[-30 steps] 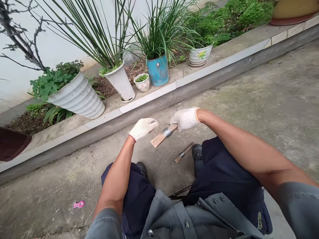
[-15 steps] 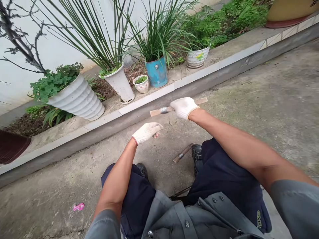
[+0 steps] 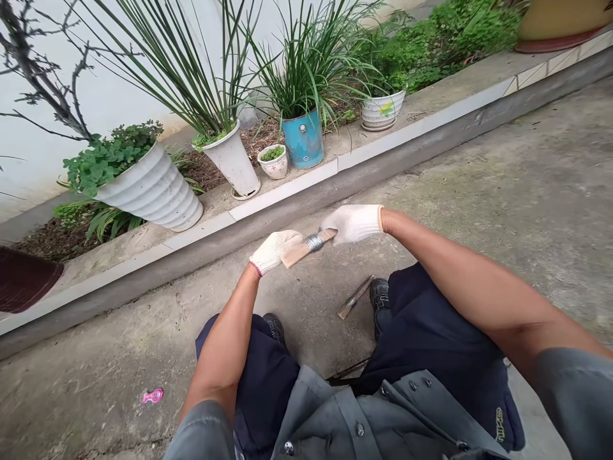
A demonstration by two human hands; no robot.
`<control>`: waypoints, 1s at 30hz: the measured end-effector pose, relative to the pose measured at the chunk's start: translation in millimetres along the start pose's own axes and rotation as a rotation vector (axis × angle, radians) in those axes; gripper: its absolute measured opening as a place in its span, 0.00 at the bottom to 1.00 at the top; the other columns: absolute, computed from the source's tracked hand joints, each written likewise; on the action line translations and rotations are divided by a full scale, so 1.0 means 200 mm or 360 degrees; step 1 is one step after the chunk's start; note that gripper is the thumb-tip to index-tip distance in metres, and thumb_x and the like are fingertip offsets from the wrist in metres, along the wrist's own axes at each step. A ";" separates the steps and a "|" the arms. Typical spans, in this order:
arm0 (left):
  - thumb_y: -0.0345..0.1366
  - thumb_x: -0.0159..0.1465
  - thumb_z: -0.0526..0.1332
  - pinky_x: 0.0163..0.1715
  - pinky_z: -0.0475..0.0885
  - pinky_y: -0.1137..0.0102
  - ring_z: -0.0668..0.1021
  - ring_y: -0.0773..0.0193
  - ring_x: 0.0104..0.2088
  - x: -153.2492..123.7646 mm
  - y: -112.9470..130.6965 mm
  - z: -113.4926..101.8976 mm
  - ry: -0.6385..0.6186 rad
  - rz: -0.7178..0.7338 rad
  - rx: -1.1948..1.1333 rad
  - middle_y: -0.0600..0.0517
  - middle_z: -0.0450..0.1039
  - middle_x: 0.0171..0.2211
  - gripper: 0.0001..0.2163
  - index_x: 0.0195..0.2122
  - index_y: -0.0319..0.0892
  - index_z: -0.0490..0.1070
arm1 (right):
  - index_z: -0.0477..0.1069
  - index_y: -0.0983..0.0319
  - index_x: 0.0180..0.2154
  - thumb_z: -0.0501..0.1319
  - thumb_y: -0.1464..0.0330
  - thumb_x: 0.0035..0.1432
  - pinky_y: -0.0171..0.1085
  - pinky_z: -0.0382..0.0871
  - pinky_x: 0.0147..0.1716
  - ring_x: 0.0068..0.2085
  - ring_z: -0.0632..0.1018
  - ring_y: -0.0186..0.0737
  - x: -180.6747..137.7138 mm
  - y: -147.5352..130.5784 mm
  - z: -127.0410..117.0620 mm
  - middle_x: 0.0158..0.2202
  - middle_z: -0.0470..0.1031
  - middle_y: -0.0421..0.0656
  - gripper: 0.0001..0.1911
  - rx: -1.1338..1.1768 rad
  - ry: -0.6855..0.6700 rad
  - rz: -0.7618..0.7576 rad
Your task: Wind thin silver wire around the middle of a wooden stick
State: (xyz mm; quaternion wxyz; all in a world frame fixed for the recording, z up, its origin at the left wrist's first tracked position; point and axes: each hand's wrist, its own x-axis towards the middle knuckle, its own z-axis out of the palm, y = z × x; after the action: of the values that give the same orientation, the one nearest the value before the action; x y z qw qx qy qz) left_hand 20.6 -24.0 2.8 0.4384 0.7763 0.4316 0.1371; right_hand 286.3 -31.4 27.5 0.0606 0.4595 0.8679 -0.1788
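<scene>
Both my hands wear white knit gloves. My right hand (image 3: 354, 222) grips the handle of a flat paintbrush (image 3: 306, 246) with a metal band and pale bristles. The brush points left, and its bristle end lies against the fingers of my left hand (image 3: 274, 249), which are curled loosely by it. Whether the left hand grips the bristles I cannot tell. A second, smaller paintbrush (image 3: 355, 298) lies on the concrete ground between my dark shoes (image 3: 380, 295).
A raised concrete kerb (image 3: 297, 198) runs across in front of me, carrying several plant pots: a tilted white ribbed pot (image 3: 152, 191), a tall white pot (image 3: 234, 160), a blue pot (image 3: 303, 138). A small pink object (image 3: 152, 396) lies on the ground at lower left.
My right hand swung the brush up and away toward the kerb, then brought it back down so its bristles meet my left hand.
</scene>
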 end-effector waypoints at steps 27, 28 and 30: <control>0.48 0.70 0.60 0.30 0.70 0.73 0.76 0.65 0.28 0.01 0.00 0.04 0.0054 -0.0067 -0.0006 0.53 0.75 0.27 0.16 0.35 0.40 0.75 | 0.81 0.60 0.42 0.63 0.67 0.59 0.35 0.62 0.34 0.33 0.77 0.40 -0.03 0.00 -0.03 0.34 0.80 0.43 0.10 -0.0066 -0.0065 0.0097; 0.49 0.71 0.60 0.31 0.72 0.72 0.77 0.64 0.29 0.01 0.00 0.05 0.0047 -0.0061 -0.0154 0.52 0.76 0.27 0.17 0.36 0.39 0.75 | 0.80 0.59 0.43 0.64 0.64 0.60 0.35 0.61 0.34 0.33 0.76 0.39 -0.03 0.01 -0.04 0.34 0.80 0.43 0.11 0.0004 0.0029 0.0139; 0.48 0.72 0.59 0.33 0.75 0.71 0.79 0.64 0.29 0.00 0.01 0.08 0.0030 -0.0080 -0.0444 0.49 0.77 0.30 0.17 0.42 0.37 0.75 | 0.79 0.60 0.46 0.64 0.58 0.62 0.35 0.61 0.34 0.35 0.78 0.41 0.00 0.01 -0.06 0.37 0.81 0.44 0.16 0.0084 0.0218 0.0271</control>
State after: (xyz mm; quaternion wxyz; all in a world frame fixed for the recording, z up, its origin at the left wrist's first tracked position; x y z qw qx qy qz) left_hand 30.9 -33.6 -4.2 0.5413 0.6955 0.4318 0.1921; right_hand 289.5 -25.8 38.2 0.0040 0.5440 0.8229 -0.1639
